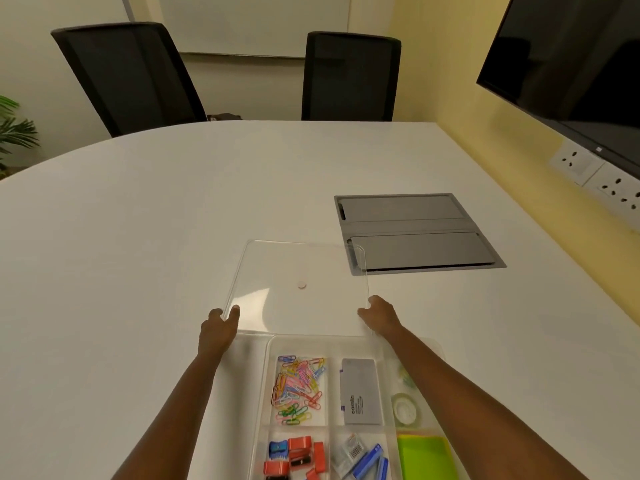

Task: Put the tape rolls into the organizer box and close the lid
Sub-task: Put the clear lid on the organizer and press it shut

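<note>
A clear plastic lid [298,265] lies flat just beyond the organizer box [268,355] on the white table. My left hand [217,329] grips the lid's near left corner and my right hand [379,315] grips its near right corner. The box stands open at the near edge, split into compartments. A clear tape roll [404,408] lies in the right-hand compartment, and a second roll [406,377] shows partly beyond it, half hidden by my right forearm.
Coloured paper clips [298,389], a grey Camlin case [362,391], red and blue sharpeners [294,457], blue pens [370,459] and green sticky notes [424,457] fill the box. A grey cable hatch [415,233] is set into the table at right. Two black chairs [349,76] stand behind.
</note>
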